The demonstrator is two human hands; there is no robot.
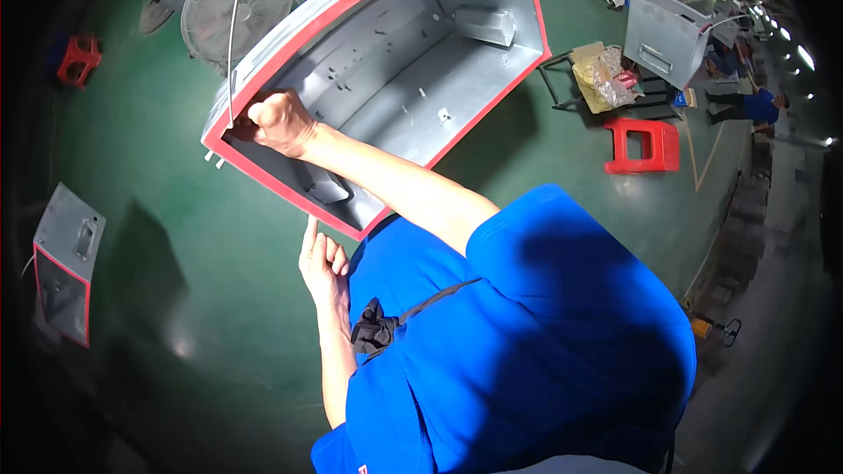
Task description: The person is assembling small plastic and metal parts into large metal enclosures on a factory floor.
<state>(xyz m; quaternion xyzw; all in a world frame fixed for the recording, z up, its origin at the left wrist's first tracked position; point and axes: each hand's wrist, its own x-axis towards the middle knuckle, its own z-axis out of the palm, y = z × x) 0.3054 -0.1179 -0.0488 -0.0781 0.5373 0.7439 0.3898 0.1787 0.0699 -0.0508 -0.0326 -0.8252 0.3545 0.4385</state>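
A large grey metal box (399,92) with a red strip around its open rim is tilted in front of me. My right hand (279,123) reaches into its left end, fingers curled closed against the inner corner. What they grip, if anything, is hidden. A thin pale cable (235,35) runs down from the top of the view to the rim beside that hand. Below the box's near edge is my left hand (323,262). Its index finger points up at the red rim, close to or touching it, and the other fingers are loosely bent around nothing visible.
A round fan (239,9) stands behind the box on the green floor. Smaller grey boxes (70,228) (663,39) are at left and right. Red stools (79,61) (643,147) stand on both sides. Plastic bags (604,79) lie on a dark stand. Another person (760,107) is far right.
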